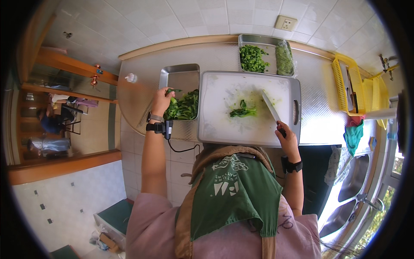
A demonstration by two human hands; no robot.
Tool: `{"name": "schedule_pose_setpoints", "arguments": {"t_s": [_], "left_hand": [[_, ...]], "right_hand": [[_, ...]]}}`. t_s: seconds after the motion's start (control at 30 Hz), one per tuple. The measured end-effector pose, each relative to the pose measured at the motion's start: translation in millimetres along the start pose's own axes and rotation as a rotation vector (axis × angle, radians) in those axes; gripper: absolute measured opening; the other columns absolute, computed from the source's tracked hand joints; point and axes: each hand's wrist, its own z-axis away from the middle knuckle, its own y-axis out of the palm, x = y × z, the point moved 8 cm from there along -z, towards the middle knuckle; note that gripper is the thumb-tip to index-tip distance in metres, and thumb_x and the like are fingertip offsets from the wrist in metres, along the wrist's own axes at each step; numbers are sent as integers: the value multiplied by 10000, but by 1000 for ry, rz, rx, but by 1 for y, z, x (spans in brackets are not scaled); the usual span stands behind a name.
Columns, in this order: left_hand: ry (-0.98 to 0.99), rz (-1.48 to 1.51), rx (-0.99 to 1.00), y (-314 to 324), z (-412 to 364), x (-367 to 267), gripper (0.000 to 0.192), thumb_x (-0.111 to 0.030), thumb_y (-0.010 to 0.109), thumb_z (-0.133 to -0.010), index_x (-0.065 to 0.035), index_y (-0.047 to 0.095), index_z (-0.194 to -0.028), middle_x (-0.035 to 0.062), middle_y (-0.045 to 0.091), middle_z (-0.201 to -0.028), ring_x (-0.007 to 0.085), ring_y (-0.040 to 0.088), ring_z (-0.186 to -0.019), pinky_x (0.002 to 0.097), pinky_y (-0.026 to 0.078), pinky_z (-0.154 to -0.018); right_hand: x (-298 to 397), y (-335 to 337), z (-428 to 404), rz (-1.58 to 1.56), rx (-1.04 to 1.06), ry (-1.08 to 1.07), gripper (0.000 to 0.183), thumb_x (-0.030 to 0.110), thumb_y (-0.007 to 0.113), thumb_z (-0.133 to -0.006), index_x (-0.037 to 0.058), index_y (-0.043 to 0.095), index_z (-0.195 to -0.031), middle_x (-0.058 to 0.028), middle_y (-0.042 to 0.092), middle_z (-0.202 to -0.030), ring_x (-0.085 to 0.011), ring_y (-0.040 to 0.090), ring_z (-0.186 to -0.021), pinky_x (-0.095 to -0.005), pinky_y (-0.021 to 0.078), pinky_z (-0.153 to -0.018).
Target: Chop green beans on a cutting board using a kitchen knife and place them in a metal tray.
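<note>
My left hand (162, 102) is over the left side of a metal tray (179, 76), its fingers closed on a piece of leafy green (173, 91). More leafy greens (185, 108) lie in the near half of that tray. In my right hand (287, 137) is the black handle of a kitchen knife (270, 105), its blade angled over the right part of a white cutting board with a grey rim (220, 94). A small bunch of leafy greens (243, 111) lies on the board, left of the blade and apart from it, with small green bits around.
Behind the board, a metal tray (272, 56) holds chopped greens (253, 58) and a clear bag of greens (284, 60). Right stand a yellow basket with knives (340, 82) and a double sink (354, 181). A small white object (131, 78) sits at left. People are visible beyond the glass.
</note>
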Motion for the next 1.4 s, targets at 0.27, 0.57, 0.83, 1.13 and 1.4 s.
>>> {"name": "schedule_pose_setpoints", "arguments": {"t_s": [0.27,0.57,0.83,1.13,1.4], "left_hand": [[-13,71,221,41,-8,-46,190,-38,575,-926,18,609,-1104,102,710,-876,120,645,-730,253,494,-617],[34,-26,45,55,-16,-21,256,-231,647,-889,21,670,-926,167,648,-729,281,620,-639,368,462,-588],[2,526,228,143,14,-104,228,-125,643,-914,5,592,-1095,53,647,-802,94,613,-674,227,505,-558],[-146,633,427,246,57,-130,431,81,552,-874,-60,460,-1271,108,496,-1067,189,642,-815,275,573,-788],[579,-243,172,207,52,-184,192,-38,639,-825,-73,662,-1012,109,562,-1024,289,586,-880,393,494,-833]], "right_hand": [[3,0,1,7,-12,-31,382,146,647,-862,80,589,-1234,-146,683,-997,-296,665,-948,-352,504,-835],[4,-2,1,5,-33,-52,387,142,654,-858,85,584,-1235,-133,685,-1013,-293,662,-965,-351,503,-843],[3,-1,2,-26,-34,-54,391,145,650,-863,79,577,-1241,-129,688,-1031,-283,662,-979,-349,506,-848],[4,-1,3,-10,-44,-44,386,160,649,-862,68,577,-1230,-138,685,-1041,-297,658,-982,-359,507,-848],[3,-2,2,-27,-44,-65,379,163,650,-860,63,581,-1219,-134,687,-1031,-302,658,-971,-363,510,-840]]}}
